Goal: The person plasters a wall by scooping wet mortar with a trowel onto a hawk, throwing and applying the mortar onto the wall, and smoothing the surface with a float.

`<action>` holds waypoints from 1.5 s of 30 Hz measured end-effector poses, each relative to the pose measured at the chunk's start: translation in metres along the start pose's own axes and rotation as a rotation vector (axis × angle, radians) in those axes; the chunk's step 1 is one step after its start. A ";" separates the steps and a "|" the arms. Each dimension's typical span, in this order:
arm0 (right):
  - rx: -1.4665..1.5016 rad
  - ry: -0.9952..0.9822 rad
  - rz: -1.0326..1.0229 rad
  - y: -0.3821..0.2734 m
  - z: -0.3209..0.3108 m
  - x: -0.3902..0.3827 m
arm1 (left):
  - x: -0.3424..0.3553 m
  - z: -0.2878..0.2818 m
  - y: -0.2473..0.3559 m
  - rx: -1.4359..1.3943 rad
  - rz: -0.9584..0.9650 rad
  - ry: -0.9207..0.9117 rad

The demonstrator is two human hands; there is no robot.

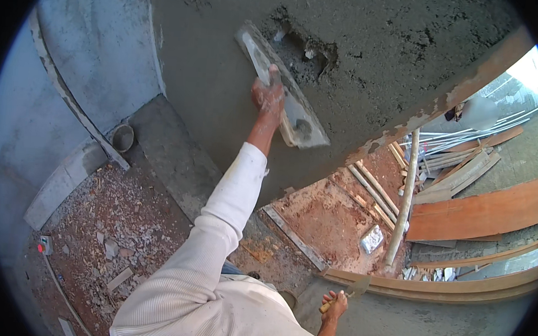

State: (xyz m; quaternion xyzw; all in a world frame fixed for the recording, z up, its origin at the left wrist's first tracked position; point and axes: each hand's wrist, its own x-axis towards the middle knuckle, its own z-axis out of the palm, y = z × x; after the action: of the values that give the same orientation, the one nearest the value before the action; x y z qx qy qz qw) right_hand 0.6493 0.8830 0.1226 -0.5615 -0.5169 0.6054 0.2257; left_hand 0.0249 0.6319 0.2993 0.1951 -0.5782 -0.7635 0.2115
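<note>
Pitted mortar [376, 76] beside the left hand [268, 99], clenched on a float [293, 107], is best pressed level; a trowel [358, 287] is clasped by the right hand [334, 305].

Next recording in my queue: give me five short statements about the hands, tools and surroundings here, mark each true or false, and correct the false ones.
1. The left hand holds a long, flat float. True.
2. Both hands are on the same tool. False: the right hand grips a small trowel by its handle.
3. A ragged hollow shows in the grey plastered surface beside the float. True.
4. The left arm's sleeve is dark blue. False: the sleeve is whitish.
5. The large orange-brown board lies on the picture's left side. False: the board lies on the right side.
</note>
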 end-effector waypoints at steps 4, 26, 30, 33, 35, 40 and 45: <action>-0.003 0.022 0.119 0.043 -0.007 0.007 | 0.000 0.027 0.075 -0.130 0.088 -0.128; -0.182 -0.089 0.189 0.101 0.039 -0.009 | -0.128 0.035 0.271 0.303 0.615 -0.485; -0.182 -0.164 0.050 0.068 0.060 0.002 | -0.133 0.036 0.094 0.045 0.577 -0.444; -0.322 -0.147 -0.042 0.051 0.058 -0.016 | -0.107 0.010 0.028 -0.063 0.276 -0.352; -0.390 -0.149 0.004 0.051 0.060 -0.038 | -0.071 -0.009 0.007 0.114 0.462 -0.127; -0.340 -0.103 0.011 0.049 0.050 -0.057 | -0.159 0.027 0.186 0.118 0.356 -0.437; -0.345 -0.138 0.010 0.039 0.060 -0.066 | -0.227 0.064 0.191 0.145 0.803 -0.040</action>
State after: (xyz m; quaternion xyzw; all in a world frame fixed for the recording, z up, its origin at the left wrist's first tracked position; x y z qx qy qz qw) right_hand 0.6243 0.7897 0.1078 -0.5513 -0.6248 0.5460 0.0870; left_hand 0.1983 0.7614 0.5125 -0.0466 -0.6647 -0.5811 0.4672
